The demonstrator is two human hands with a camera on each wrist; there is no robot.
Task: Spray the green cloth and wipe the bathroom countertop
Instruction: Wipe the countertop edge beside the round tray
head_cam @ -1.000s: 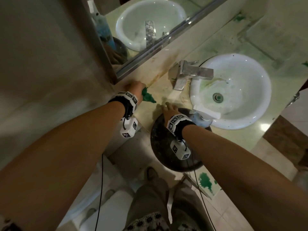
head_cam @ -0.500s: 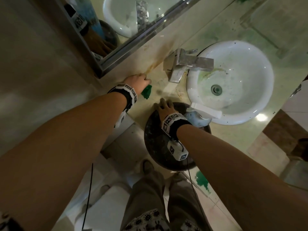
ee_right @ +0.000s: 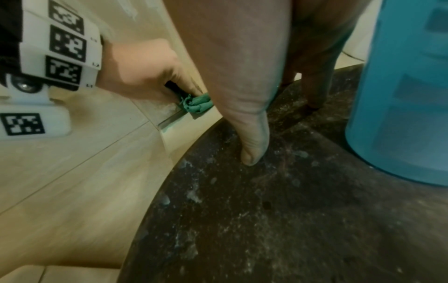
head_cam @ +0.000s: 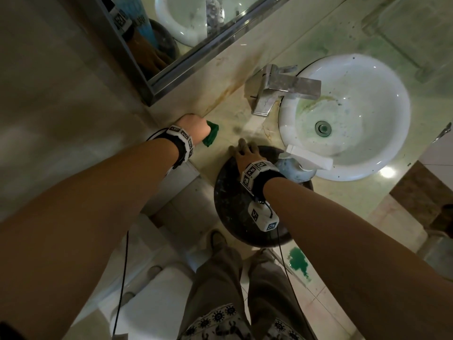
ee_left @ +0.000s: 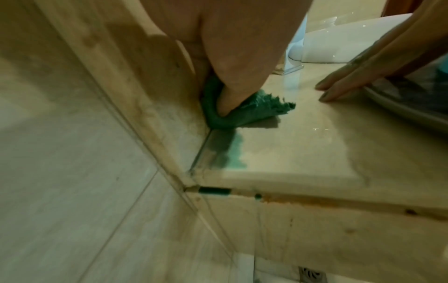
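Compared with half a second ago, the left hand (head_cam: 195, 127) has slid the green cloth (head_cam: 210, 136) a little further back along the countertop (head_cam: 247, 130), toward the corner where the counter meets the wall; the right hand (head_cam: 245, 153) has kept its place.

That cloth is bunched into a small, dark green wad, with a frayed, ragged edge poking out from under the thumb in the left wrist view (ee_left: 254, 110). It lies on the countertop (ee_left: 315, 143) right in the corner against the stained wall strip, and a greenish wet smear trails from it toward the counter's front edge. The left hand's fingers are curled round the cloth and press it down. The right hand lies flat with straight fingers: the palm and thumb (ee_right: 252, 137) rest on a dark speckled round tray (ee_right: 266, 220), and the fingertips (ee_left: 339, 90) reach over its rim onto the countertop. It holds nothing.

A blue spray bottle (ee_right: 400, 95) stands on the tray just beside the right hand; its white nozzle (head_cam: 310, 157) overhangs the white basin (head_cam: 382, 143). Most of the cloth is hidden under the left hand, so its full size and shape cannot be made out. The bottle is cut off in the right wrist view, and the head view shows only its top.
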